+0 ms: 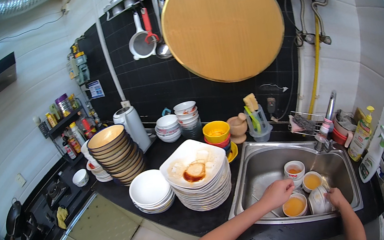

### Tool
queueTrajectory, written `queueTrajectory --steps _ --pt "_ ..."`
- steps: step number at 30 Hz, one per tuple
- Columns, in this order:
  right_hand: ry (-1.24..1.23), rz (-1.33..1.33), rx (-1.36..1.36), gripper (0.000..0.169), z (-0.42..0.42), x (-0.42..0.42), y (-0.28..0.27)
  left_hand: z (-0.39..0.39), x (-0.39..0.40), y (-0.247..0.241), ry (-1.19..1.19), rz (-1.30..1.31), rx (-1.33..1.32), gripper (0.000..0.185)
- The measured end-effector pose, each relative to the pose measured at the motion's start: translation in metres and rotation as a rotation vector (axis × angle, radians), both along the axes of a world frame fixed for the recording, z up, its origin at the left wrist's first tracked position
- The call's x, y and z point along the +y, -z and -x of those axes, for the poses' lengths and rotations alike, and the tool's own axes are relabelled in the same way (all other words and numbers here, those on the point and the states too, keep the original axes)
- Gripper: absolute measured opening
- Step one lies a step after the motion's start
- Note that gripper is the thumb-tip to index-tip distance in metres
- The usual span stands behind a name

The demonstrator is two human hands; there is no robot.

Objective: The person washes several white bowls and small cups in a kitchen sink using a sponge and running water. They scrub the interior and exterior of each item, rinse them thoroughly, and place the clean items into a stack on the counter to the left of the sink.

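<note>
Both hands are over the stainless steel sink (257, 157). My left hand (279, 193) is curled above a bowl of yellowish liquid (294, 205), close to a white cup (294, 170) with orange residue; whether its fingers hold anything cannot be told. My right hand (334, 197) grips the rim of a white bowl (318, 202) tipped on its side at the sink's near right. Another small bowl of yellowish liquid (312, 181) sits just behind the tipped bowl. The faucet (329, 110) stands at the sink's back right.
Left of the sink rise a stack of stained white square plates (203, 193), white bowls (150, 187) and tan bowls (115, 157). A yellow bowl (216, 132), wooden mortar (238, 128) and utensil holder (259, 125) stand behind. A detergent bottle (360, 136) and spray bottle (373, 160) stand right.
</note>
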State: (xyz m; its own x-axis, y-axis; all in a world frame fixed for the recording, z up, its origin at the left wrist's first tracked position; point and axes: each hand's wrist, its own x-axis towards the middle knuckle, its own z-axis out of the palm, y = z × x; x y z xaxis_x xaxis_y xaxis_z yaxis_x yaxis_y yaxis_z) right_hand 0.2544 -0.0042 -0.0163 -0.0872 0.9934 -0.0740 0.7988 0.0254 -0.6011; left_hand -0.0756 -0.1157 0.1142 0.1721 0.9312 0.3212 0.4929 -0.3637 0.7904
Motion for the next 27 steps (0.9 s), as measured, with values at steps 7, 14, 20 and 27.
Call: queueTrajectory --steps 7,14,20,27 --pt "0.082 -0.076 -0.151 0.032 0.001 -0.003 0.005 -0.025 0.033 0.033 0.062 0.053 0.086 0.016" --pt "0.136 -0.083 -0.059 0.042 0.015 -0.006 0.001 -0.085 0.077 0.063 0.246 -0.078 0.256 0.018" --pt "0.123 -0.003 -0.072 0.038 0.022 -0.012 -0.012 -0.129 0.1 0.102 0.414 -0.2 0.478 0.037" --pt "0.14 0.032 -0.102 0.034 0.023 -0.014 -0.015 -0.145 0.109 0.121 0.412 -0.124 0.516 0.029"
